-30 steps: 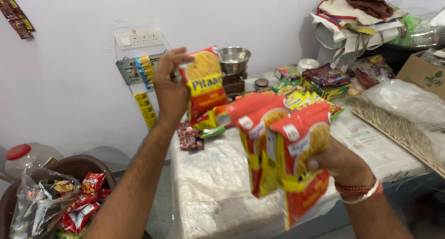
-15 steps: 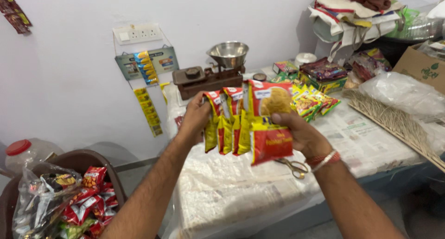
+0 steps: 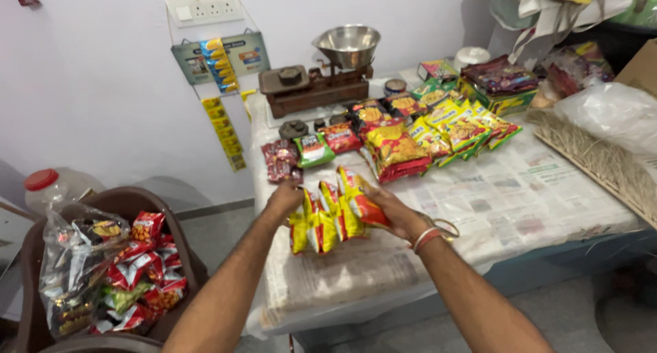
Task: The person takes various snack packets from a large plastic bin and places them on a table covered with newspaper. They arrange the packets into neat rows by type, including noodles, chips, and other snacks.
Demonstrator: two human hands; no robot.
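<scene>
Both hands closed on one strip of yellow-and-red snack packets (image 3: 332, 213): left hand (image 3: 286, 197) gripping its left end, right hand (image 3: 391, 213) its right end, held low over the near part of the newspaper-covered surface (image 3: 520, 195). Further packets laid out in rows (image 3: 410, 137) at the far side near the balance scale (image 3: 321, 76). Judged partway: held strip not yet set down, more packets bagged in the brown bin (image 3: 102, 271) at left.

Glossy plastic snack packets (image 3: 328, 213), matt newspaper (image 3: 506, 195) — shiny metal scale bowl (image 3: 349, 44), rough straw mat (image 3: 588, 154)
</scene>
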